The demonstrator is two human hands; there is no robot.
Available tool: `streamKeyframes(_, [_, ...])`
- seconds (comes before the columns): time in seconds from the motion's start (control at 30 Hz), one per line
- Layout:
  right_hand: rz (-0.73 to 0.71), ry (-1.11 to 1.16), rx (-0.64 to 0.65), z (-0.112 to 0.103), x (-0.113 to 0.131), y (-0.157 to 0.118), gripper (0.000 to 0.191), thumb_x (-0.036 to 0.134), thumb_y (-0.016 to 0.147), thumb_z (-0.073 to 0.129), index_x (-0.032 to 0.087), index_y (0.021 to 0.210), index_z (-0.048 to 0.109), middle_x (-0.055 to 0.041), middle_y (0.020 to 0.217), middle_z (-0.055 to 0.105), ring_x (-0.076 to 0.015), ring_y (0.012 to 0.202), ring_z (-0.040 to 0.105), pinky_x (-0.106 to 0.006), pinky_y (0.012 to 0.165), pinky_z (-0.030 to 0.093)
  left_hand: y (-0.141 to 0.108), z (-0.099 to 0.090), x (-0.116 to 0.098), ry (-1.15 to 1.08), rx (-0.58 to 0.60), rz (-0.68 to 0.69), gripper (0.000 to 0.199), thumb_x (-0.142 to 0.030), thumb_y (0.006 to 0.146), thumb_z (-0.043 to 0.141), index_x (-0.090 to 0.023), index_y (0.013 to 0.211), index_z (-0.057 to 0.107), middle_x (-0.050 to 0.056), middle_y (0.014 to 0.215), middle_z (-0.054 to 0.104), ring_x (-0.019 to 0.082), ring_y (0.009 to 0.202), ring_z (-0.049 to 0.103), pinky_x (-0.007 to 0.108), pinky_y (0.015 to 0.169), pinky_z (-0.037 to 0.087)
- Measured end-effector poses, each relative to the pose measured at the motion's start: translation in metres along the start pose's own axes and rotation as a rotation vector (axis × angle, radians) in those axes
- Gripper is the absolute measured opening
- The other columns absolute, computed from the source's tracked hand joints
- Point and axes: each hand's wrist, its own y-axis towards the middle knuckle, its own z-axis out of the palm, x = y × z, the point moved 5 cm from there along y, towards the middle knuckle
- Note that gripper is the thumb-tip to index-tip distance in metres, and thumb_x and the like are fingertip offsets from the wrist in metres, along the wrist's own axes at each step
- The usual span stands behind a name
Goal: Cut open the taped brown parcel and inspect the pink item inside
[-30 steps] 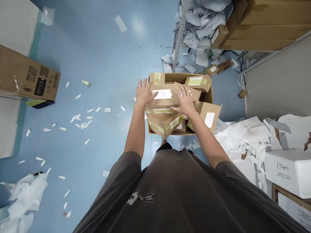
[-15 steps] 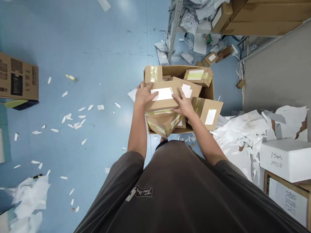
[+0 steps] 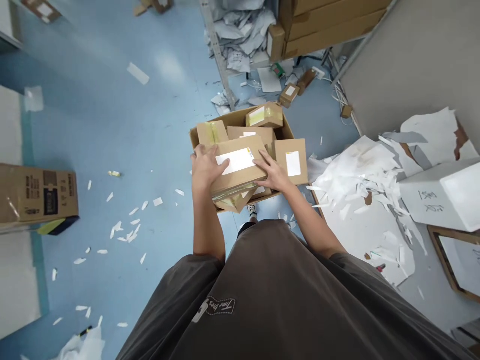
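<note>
A brown cardboard box [image 3: 244,176] with a white label lies on top of other parcels in a large open carton [image 3: 194,138]. My left hand [image 3: 206,167] grips its left end, thumb over the label's edge. At its right end, my right hand [image 3: 275,173] has the fingers on the top and the thumb low on the front side. Around it in the carton are a small taped box [image 3: 212,132], a yellow-taped parcel [image 3: 264,115] and a labelled box [image 3: 291,162] jutting over the right side. The lower parcels are partly hidden.
Shelving [image 3: 219,55] with crumpled grey bags stands ahead. White paper scraps [image 3: 360,175] heap at the right beside a white box [image 3: 438,195]. A printed carton [image 3: 39,195] stands at the left. Paper bits litter the blue floor, and a shoe [image 3: 252,210] shows below the carton.
My view has turned, so the large carton now appears farther left and tilted. Both hands stay on the same cardboard box, which moves with the carton in view.
</note>
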Motion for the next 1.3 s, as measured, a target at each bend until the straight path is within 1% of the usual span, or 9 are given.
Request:
streamKeyframes(0.37, [0.071,-0.058,-0.195,-0.078,-0.047,-0.13,0.09,0.031,0.081,0.093,0.033,0.162,0.052,-0.0078,0.185,0.02,-0.0445,0.162,0.038,-0.068,0.12,0.051,-0.055,0.029,-0.146,0.034,-0.095,0.136,0.084,-0.064,0.091,0.067,-0.035,0.167,0.046,0.011,0.174,0.035,0.05,0.162,0.028,0.07,0.131,0.03])
streamKeyframes(0.5, [0.169,-0.096,-0.301,-0.112,-0.068,-0.187,0.091,0.03,0.079,0.093,0.032,0.161,0.054,-0.0082,0.185,0.02,-0.0447,0.161,0.04,-0.068,0.12,0.051,-0.062,0.039,-0.218,0.017,-0.102,0.258,0.081,-0.064,0.092,0.067,-0.033,0.165,0.051,0.012,0.174,0.035,0.051,0.161,0.029,0.069,0.131,0.03])
streamKeyframes(0.63, [0.316,-0.128,-0.421,-0.14,-0.096,-0.266,0.088,0.033,0.078,0.094,0.031,0.158,0.056,-0.0079,0.185,0.019,-0.0423,0.162,0.04,-0.063,0.121,0.052,-0.071,0.071,-0.306,0.002,-0.055,0.44,0.081,-0.063,0.09,0.069,-0.032,0.164,0.053,0.012,0.174,0.036,0.05,0.161,0.028,0.069,0.132,0.03])
streamKeyframes(0.8, [0.592,-0.187,-0.579,-0.147,-0.136,-0.404,0.082,0.038,0.084,0.089,0.029,0.159,0.056,-0.0112,0.185,0.019,-0.0419,0.163,0.038,-0.061,0.119,0.053,-0.101,0.156,-0.432,-0.012,0.095,0.713,0.078,-0.062,0.091,0.071,-0.03,0.16,0.056,0.012,0.174,0.035,0.047,0.161,0.029,0.065,0.133,0.029])
streamKeyframes(0.9, [0.796,-0.213,-0.672,-0.129,-0.154,-0.492,0.08,0.033,0.086,0.085,0.027,0.16,0.055,-0.0136,0.184,0.022,-0.0413,0.162,0.039,-0.061,0.119,0.052,-0.136,0.227,-0.502,-0.044,0.224,0.886,0.078,-0.061,0.089,0.075,-0.029,0.158,0.058,0.013,0.175,0.035,0.047,0.16,0.031,0.065,0.133,0.028])
streamKeyframes(1.0, [0.995,-0.206,-0.732,-0.096,-0.167,-0.566,0.081,0.024,0.084,0.082,0.025,0.16,0.055,-0.0161,0.182,0.025,-0.0404,0.161,0.04,-0.061,0.122,0.048,-0.176,0.303,-0.551,-0.079,0.369,1.014,0.078,-0.056,0.088,0.078,-0.027,0.158,0.059,0.014,0.174,0.036,0.046,0.16,0.031,0.064,0.133,0.028])
streamKeyframes(1.07, [1.114,-0.173,-0.739,-0.069,-0.174,-0.602,0.082,0.02,0.082,0.081,0.023,0.16,0.055,-0.0176,0.182,0.026,-0.0408,0.161,0.039,-0.061,0.122,0.047,-0.201,0.352,-0.568,-0.083,0.487,1.063,0.078,-0.053,0.088,0.079,-0.025,0.159,0.058,0.016,0.174,0.036,0.045,0.161,0.032,0.062,0.134,0.028])
streamKeyframes(1.17, [1.254,-0.074,-0.717,-0.03,-0.179,-0.636,0.084,0.017,0.081,0.081,0.021,0.16,0.054,-0.0206,0.182,0.024,-0.0428,0.158,0.041,-0.06,0.118,0.05,-0.231,0.411,-0.572,0.005,0.711,1.099,0.079,-0.049,0.088,0.079,-0.02,0.159,0.058,0.019,0.178,0.031,0.046,0.164,0.027,0.061,0.134,0.026])
streamKeyframes(1.3, [1.336,0.019,-0.707,-0.003,-0.18,-0.65,0.089,0.016,0.082,0.077,0.02,0.166,0.047,-0.0213,0.183,0.019,-0.0426,0.15,0.049,-0.055,0.109,0.056,-0.249,0.444,-0.563,0.042,0.822,1.116,0.077,-0.049,0.094,0.073,-0.018,0.162,0.053,0.02,0.183,0.019,0.045,0.166,0.024,0.06,0.133,0.026])
